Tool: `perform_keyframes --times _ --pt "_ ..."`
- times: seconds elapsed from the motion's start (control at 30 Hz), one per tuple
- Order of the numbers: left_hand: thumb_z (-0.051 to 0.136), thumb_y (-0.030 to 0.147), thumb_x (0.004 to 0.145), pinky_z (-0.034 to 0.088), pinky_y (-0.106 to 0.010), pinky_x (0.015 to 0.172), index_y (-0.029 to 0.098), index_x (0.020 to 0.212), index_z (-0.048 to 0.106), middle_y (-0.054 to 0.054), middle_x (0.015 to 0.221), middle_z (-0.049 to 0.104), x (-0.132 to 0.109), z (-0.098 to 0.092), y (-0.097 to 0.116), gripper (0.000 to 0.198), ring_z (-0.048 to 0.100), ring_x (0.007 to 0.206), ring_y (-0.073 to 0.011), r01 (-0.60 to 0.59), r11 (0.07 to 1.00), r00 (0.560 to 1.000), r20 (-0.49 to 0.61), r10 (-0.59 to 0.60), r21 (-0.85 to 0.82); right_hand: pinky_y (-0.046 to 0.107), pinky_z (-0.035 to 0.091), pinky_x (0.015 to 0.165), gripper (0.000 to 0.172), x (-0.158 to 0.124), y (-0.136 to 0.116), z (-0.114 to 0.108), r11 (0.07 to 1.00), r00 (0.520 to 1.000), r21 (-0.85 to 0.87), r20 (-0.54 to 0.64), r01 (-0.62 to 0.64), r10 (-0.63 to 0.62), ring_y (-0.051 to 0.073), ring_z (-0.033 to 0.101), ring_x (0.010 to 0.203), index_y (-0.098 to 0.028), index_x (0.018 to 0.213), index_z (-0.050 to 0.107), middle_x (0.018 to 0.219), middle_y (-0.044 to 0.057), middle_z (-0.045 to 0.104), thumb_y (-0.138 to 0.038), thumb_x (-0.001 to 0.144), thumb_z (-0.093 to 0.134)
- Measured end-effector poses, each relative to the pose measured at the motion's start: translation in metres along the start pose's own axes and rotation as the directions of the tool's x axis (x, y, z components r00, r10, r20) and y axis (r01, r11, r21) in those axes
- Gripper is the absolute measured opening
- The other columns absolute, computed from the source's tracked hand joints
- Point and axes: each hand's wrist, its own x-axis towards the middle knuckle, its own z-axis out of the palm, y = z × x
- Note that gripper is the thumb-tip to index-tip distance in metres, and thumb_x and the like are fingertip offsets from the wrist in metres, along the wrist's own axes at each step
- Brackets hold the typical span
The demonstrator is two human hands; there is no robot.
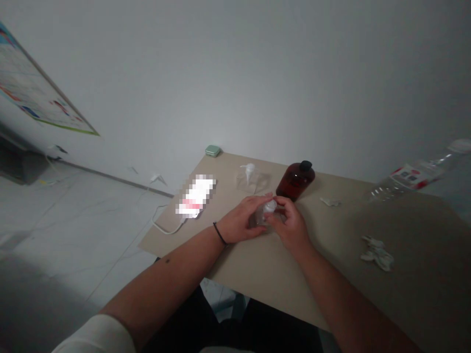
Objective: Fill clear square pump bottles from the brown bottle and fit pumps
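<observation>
Grey wall [235, 73] ahead, tiled floor [81, 218] down left, and a colourful wall poster [39, 88] at upper left, its print too small to read. Beige tabletop [401, 289] in front of the person. On it: a clear plastic water bottle [414, 179] lying on its side at the far right, red-and-white label unreadable; an amber bottle [295, 181] with a black cap, no readable label; a clear object with a white tip [252, 179]; a pixelated phone [195, 196] with a white cable [166, 226]; a small green case [212, 150] at the far edge; white scraps [377, 253] on the right. Left hand [241, 220], with a black wristband [220, 234], and right hand [290, 225] meet at mid-table, fingers curled narrowly around a small clear plastic item [267, 212], partly hidden. Looks light and probably slippery, maybe fragile; best held gently by its body, no readable writing
</observation>
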Motion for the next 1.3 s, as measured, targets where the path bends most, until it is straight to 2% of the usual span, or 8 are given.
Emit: perform_keyframes --times 0.1,0.2,0.3,0.47,0.67,0.87,1.1,1.3 --pt "0.075 0.031 0.086 0.041 -0.055 0.118 0.032 0.162 0.026 -0.014 0.159 0.047 0.0002 -0.0005 0.0001 0.09 0.05 0.143 -0.0337 0.011 1.0 1.0 0.006 -0.011 0.001 0.047 0.057 0.087 0.034 0.0004 -0.0002 0.0011 1.0 1.0 -0.008 -0.011 -0.02 0.02 0.027 0.067 0.098 -0.027 0.106 0.062 0.11 0.008 0.069 -0.045 0.08 0.075" --pt "0.075 0.03 0.086 0.041 -0.055 0.118 0.031 0.162 0.026 -0.015 0.159 0.046 0.0004 -0.0011 0.0005 0.09 0.049 0.143 -0.0337 0.014 1.0 1.0 0.019 -0.014 0.007 0.046 0.056 0.089 0.029 0.0009 -0.0016 -0.0013 0.999 1.0 -0.022 0.02 0.024 -0.023 0.027 0.067 0.103 -0.027 0.107 0.064 0.114 0.009 0.067 -0.044 0.084 0.07" --pt "0.075 0.03 0.086 0.041 -0.055 0.118 0.03 0.162 0.026 -0.015 0.159 0.047 0.0004 -0.001 0.0008 0.09 0.05 0.142 -0.0338 0.006 1.0 1.0 0.014 -0.006 0.011 0.046 0.056 0.091 0.031 0.0009 -0.0019 -0.0026 0.998 0.998 -0.016 0.043 0.055 -0.054 0.028 0.065 0.108 -0.026 0.111 0.065 0.117 0.01 0.066 -0.045 0.087 0.068" --pt "0.076 0.03 0.086 0.042 -0.054 0.117 0.031 0.162 0.026 -0.015 0.158 0.048 0.0006 0.0 0.0003 0.091 0.051 0.141 -0.0337 0.002 1.0 1.0 0.0 -0.002 0.011 0.045 0.056 0.085 0.034 0.0009 -0.0005 0.0009 1.0 1.0 -0.016 -0.004 -0.002 0.002 0.026 0.066 0.097 -0.026 0.107 0.061 0.109 0.008 0.068 -0.045 0.082 0.073" --pt "0.075 0.029 0.086 0.042 -0.053 0.118 0.031 0.162 0.025 -0.015 0.159 0.046 0.001 -0.0005 0.0011 0.091 0.05 0.142 -0.0328 -0.004 1.0 1.0 0.007 0.004 0.009 0.045 0.055 0.088 0.028 0.0012 0.0 -0.0023 0.996 0.996 -0.037 0.04 0.081 -0.079 0.027 0.064 0.107 -0.026 0.109 0.064 0.117 0.01 0.065 -0.045 0.089 0.066" --pt "0.075 0.029 0.087 0.042 -0.053 0.117 0.031 0.162 0.026 -0.015 0.158 0.048 0.0012 -0.0007 0.003 0.09 0.051 0.141 -0.0329 0.01 1.0 1.0 0.006 -0.01 0.016 0.045 0.055 0.085 0.034 0.0016 0.0031 0.0012 0.999 1.0 -0.039 0.002 0.031 -0.031 0.027 0.065 0.099 -0.026 0.107 0.061 0.108 0.008 0.066 -0.047 0.083 0.072" --pt "0.075 0.031 0.087 0.041 -0.054 0.119 0.031 0.162 0.026 -0.015 0.159 0.047 0.0015 -0.0013 0.0026 0.09 0.05 0.142 -0.0332 0.007 1.0 1.0 0.009 -0.007 0.011 0.044 0.054 0.091 0.026 0.0032 -0.0054 -0.0047 0.989 0.988 -0.058 0.082 0.134 -0.129 0.027 0.064 0.107 -0.026 0.109 0.065 0.114 0.009 0.065 -0.046 0.092 0.062" --pt "0.077 0.031 0.086 0.042 -0.054 0.117 0.031 0.162 0.026 -0.015 0.158 0.048 0.0009 -0.0008 0.0011 0.092 0.051 0.141 -0.0338 0.011 1.0 1.0 0.006 -0.011 0.011 0.046 0.055 0.087 0.034 0.0011 0.0 0.0005 0.999 1.0 -0.038 0.015 0.021 -0.02 0.026 0.066 0.097 -0.026 0.11 0.059 0.109 0.008 0.067 -0.047 0.085 0.071"
